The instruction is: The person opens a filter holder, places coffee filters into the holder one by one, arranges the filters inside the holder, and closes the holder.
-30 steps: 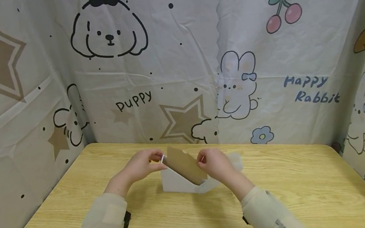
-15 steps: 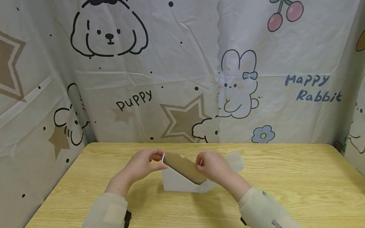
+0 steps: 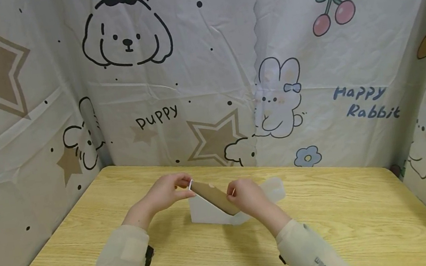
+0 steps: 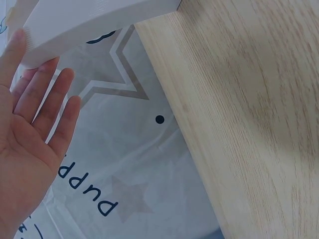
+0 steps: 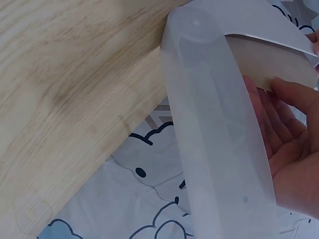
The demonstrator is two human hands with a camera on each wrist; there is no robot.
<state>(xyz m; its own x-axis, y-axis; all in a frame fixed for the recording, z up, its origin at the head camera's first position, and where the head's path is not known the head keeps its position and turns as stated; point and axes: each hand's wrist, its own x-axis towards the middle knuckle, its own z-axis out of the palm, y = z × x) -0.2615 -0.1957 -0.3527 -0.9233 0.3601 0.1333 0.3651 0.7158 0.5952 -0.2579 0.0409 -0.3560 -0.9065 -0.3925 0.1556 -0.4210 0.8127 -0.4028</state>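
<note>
A white box [image 3: 208, 211] with a slanted open top stands on the table. At its raised left corner, my left hand [image 3: 164, 194] pinches the wall between thumb and fingers; the left wrist view shows the thumb on one face of the box [image 4: 99, 27] and fingertips on the other. Inside the box sits a brown cardboard sheet [image 3: 214, 197]. My right hand [image 3: 247, 195] pinches this sheet's edge near the low right end. In the right wrist view, a frosted translucent plastic piece [image 5: 214, 119] extends from the box end and partly covers the right hand [image 5: 294, 149].
The wood-grain table [image 3: 197, 261] reaches back to a printed cloth [image 3: 205, 75] that hangs behind and along both sides. Near the right back corner, a small dark object [image 3: 395, 170] shows at the table edge.
The cardboard sheet has sunk lower into the white box, its upper edge now near the box's rim. My right hand has shifted slightly left and down with it. The left hand stays in place.
</note>
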